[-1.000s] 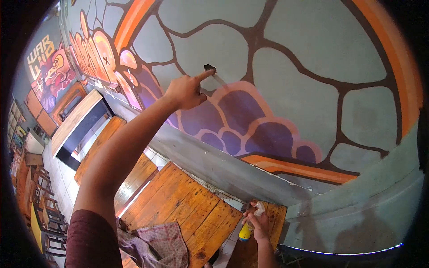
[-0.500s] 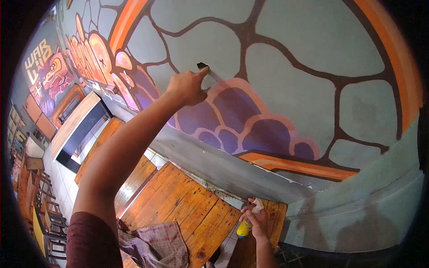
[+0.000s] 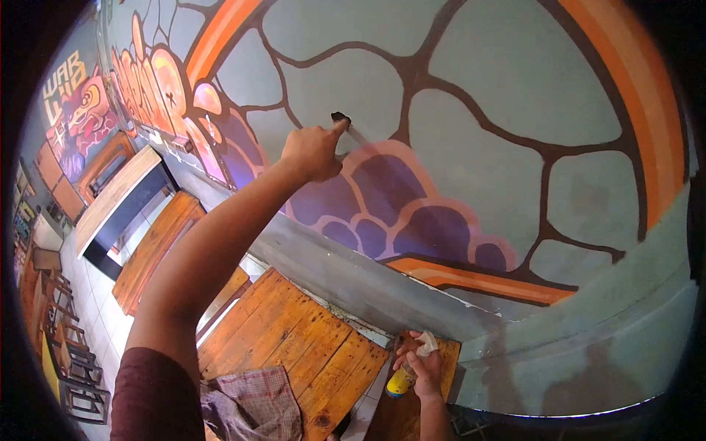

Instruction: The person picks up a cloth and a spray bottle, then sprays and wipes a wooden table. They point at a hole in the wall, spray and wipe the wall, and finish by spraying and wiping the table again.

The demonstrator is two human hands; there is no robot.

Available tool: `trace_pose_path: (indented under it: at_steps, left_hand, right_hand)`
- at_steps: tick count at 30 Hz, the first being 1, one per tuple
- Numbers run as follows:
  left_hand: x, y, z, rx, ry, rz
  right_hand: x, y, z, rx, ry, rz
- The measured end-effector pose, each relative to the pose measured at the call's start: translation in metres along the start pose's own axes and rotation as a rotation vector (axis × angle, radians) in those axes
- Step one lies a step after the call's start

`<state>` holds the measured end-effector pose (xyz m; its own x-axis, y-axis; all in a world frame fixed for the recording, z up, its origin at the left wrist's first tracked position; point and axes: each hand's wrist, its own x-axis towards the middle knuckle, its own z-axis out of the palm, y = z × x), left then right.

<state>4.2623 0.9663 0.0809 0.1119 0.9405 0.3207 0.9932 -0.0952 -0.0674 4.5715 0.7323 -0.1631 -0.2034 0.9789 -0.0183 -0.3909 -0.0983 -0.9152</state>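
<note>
My left hand reaches up to the painted wall. Its index finger is stretched out to the edge of a small dark hole, while the other fingers are partly curled and hidden behind the hand. Nothing shows in that hand. Low at the right, my right hand grips what looks like a spray bottle with a yellow and blue body and a pale top. The bottle is tilted, and my fingers cover its middle.
Below the wall stands a wooden table with a crumpled checked cloth on it. A wooden bench is beneath my right hand. Farther left are another wooden table, a counter and several chairs.
The view has shifted slightly. My left index finger stays at the hole, and my right hand keeps its hold on the spray bottle.
</note>
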Motion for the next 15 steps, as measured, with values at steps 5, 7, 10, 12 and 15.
trace_pose_path:
  at_steps: [5,7,10,12,15]
  left_hand:
    - [-0.017,-0.009,-0.004,-0.17,0.001,0.054]
    - [-0.015,-0.003,-0.011,-0.082,0.039,-0.055]
    - [0.015,0.002,0.0,0.153,-0.085,-0.088]
    - [0.023,0.005,0.01,0.163,-0.089,-0.089]
    - [0.007,0.009,0.007,0.068,-0.037,-0.054]
  right_hand:
    - [-0.011,-0.01,0.001,0.027,0.043,-0.016]
    - [-0.013,-0.006,0.0,0.03,0.056,-0.004]
    - [-0.011,-0.002,0.004,0.028,0.075,0.007]
    - [-0.012,-0.005,0.007,0.029,0.082,0.008]
    - [-0.015,-0.013,0.01,0.016,0.008,0.045]
